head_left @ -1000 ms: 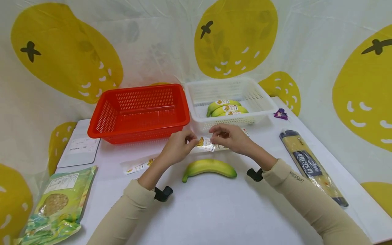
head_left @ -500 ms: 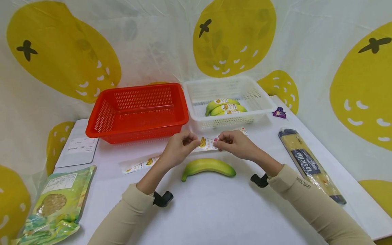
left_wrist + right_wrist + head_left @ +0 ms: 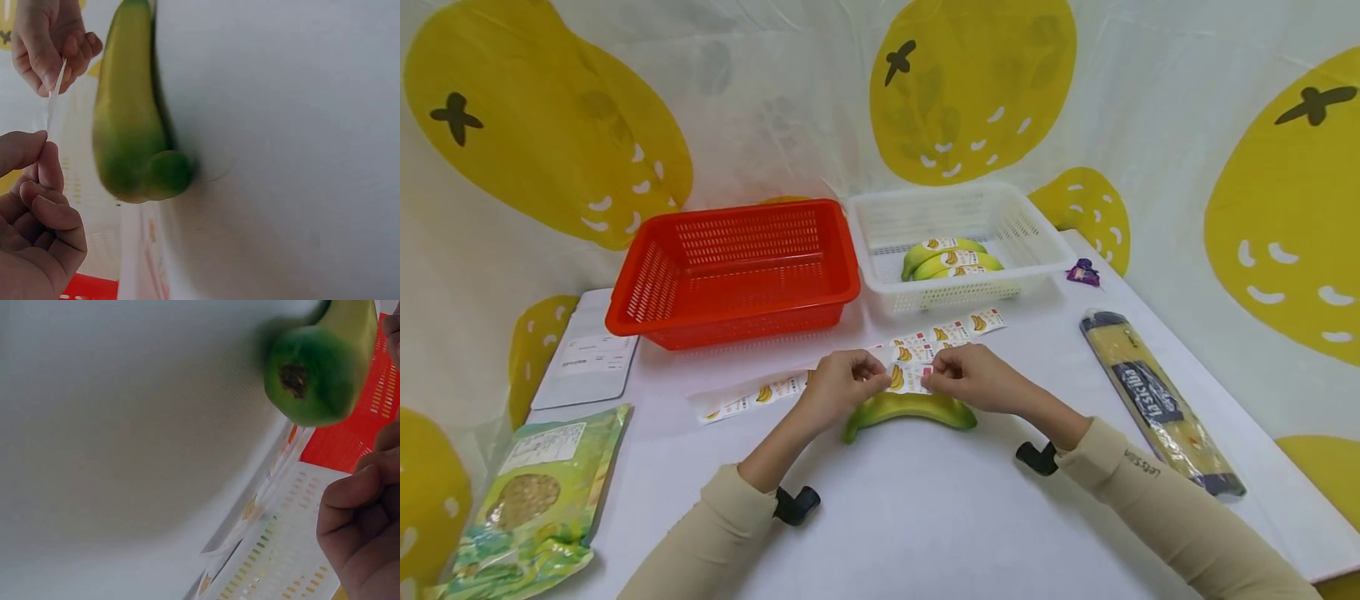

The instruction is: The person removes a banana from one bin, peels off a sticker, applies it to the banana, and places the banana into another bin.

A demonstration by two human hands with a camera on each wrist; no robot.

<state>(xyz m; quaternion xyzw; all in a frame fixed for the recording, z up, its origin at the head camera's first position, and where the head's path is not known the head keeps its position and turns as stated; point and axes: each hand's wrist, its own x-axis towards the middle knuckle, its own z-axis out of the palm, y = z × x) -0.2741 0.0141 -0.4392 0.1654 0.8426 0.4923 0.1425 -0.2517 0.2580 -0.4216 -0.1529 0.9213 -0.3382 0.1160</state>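
Both hands pinch one banana sticker by its ends, stretched just above the middle of a green-yellow banana lying on the white table. My left hand holds the left end, my right hand the right end. In the left wrist view the sticker shows edge-on between the left hand and the right hand, beside the banana. The right wrist view shows the banana's tip and curled fingers.
A red basket and a white basket with labelled bananas stand behind. Sticker strips lie on the table. A pasta pack lies right, a green pouch and white packet left, a purple wrapper far right.
Both hands have come nearer and lower with the sticker, from above the table behind the banana down to just over the banana's middle.
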